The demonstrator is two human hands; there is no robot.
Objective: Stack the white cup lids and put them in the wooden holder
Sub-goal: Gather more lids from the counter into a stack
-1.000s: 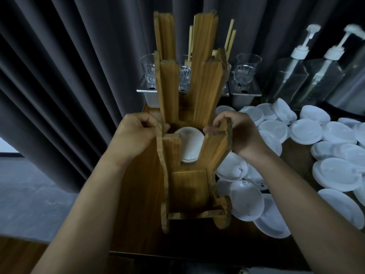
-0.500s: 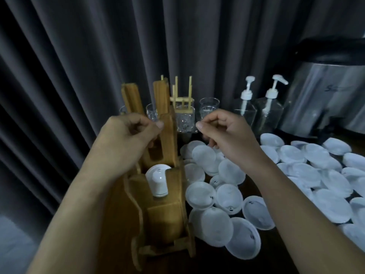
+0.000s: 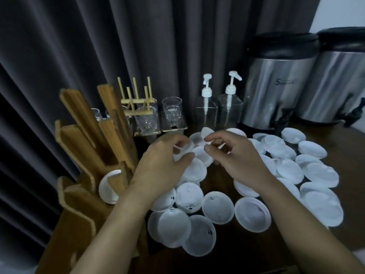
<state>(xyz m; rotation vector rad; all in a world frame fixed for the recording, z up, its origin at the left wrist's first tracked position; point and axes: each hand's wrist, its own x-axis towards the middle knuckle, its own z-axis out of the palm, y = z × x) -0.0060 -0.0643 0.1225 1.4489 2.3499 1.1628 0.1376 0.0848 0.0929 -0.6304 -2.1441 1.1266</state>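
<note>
The wooden holder stands at the table's left edge, and a short stack of white lids lies in its lower slot. Many loose white cup lids cover the dark table to its right. My left hand hovers over the pile's near-left part, thumb and fingers pinched on one white lid. My right hand is just beside it, and its thumb and forefinger hold a tilted white lid. The two hands almost touch above the pile.
Behind the pile stand clear glasses on metal trays, a small wooden peg rack, two pump bottles and two steel drink dispensers. A dark curtain hangs at the back and left.
Both hands have left the wooden holder and moved right onto the loose lids, each taking hold of one. The view has swung right, so the holder now sits at the left.
</note>
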